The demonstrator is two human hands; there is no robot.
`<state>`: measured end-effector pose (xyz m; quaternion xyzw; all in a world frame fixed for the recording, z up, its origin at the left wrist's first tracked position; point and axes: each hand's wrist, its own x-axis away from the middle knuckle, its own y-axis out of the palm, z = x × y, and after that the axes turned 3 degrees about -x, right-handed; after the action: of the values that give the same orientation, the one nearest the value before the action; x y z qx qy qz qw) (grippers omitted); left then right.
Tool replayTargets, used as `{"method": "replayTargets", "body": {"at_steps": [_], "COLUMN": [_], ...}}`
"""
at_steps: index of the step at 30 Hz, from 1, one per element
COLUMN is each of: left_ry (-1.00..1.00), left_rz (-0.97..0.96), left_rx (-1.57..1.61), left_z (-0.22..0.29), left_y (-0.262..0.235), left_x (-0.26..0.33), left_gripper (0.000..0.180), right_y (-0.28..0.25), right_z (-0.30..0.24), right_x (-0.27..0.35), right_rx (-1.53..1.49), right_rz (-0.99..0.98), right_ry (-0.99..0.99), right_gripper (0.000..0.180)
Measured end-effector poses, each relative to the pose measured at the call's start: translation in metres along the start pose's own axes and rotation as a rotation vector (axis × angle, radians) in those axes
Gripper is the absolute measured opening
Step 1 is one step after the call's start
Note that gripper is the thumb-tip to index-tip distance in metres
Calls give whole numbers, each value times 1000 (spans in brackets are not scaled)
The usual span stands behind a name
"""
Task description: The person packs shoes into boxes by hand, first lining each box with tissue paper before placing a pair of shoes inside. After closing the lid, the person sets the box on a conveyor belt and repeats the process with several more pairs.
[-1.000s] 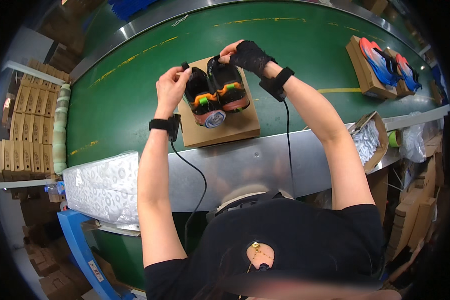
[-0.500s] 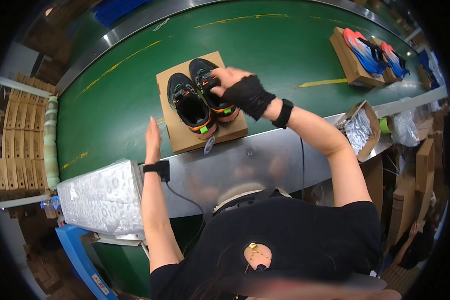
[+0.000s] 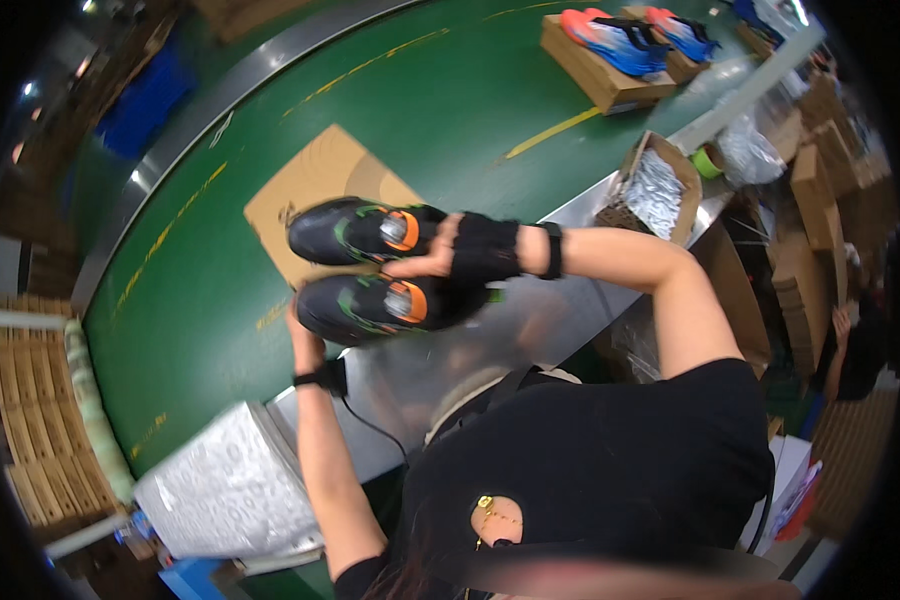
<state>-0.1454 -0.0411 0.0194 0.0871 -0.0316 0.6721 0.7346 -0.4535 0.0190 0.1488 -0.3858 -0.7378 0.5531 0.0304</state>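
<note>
Centre frame: right hand (image 3: 475, 255), gloved, closed round two black shoes (image 3: 365, 265), lifted above box (image 3: 320, 185) on green belt (image 3: 450, 110). Left hand (image 3: 305, 335) under lower shoe; grip unclear.

Green conveyor belt (image 3: 270, 260) runs past my bench. At one o'clock, blue-and-orange shoes (image 3: 620, 38) sit on a cardboard box (image 3: 590, 75). Open carton of silvery packets (image 3: 655, 190) at two o'clock. Stacked flat cartons (image 3: 30, 420) at nine o'clock.
</note>
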Motion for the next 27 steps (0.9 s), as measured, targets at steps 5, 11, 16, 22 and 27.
{"method": "replayTargets", "body": {"at_steps": [5, 11, 16, 22, 27], "left_ry": [-344, -280, -23, 12, 317], "left_rz": [73, 44, -99, -68, 19], "left_rx": [91, -28, -436, -496, -920], "left_z": [120, 145, 160, 138, 80], "left_y": [32, 45, 151, 166, 70], "left_x": [-36, -51, -2, -12, -26], "left_gripper": [32, 33, 34, 45, 64], "right_y": [2, -8, -30, 24, -58], "right_z": [-43, -42, -9, 39, 51], "right_x": [78, 81, 30, -3, 36], "right_rx": [152, -328, 225, -140, -772], "right_rz": [-295, -619, 220, 600, 1014], "right_ry": [-143, 331, 442, 581, 553], "right_gripper": [41, 35, 72, 73, 65]}}
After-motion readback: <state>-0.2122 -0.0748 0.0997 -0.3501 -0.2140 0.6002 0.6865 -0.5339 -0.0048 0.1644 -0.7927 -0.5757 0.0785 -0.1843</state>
